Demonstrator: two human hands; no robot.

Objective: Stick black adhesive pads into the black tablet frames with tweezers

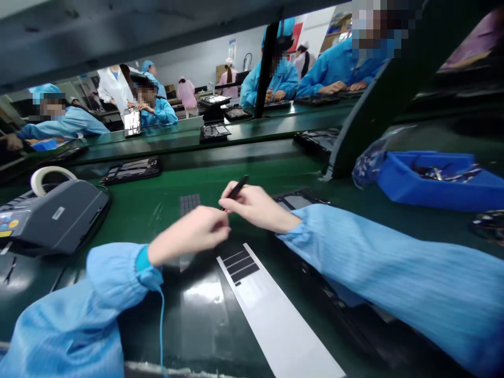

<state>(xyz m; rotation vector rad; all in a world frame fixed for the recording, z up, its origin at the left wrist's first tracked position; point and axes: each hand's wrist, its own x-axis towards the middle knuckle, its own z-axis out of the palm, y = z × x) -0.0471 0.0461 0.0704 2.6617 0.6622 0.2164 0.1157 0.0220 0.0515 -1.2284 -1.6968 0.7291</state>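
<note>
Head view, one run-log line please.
right hand: holds black tool | left hand: close by, hold unclear | white strip: on bench, bearing black pieces

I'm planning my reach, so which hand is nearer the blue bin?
Right. The right hand is left of the blue bin; the left hand is farther left.

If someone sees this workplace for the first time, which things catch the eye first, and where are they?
Probably the right hand at the centre, holding a slim black tool, with the left hand close by. Below them, a long white strip, with black pieces at its far end, runs to the picture's bottom edge. The blue bin at right and the pale tape roll on the grey machine at left also stand out.
</note>
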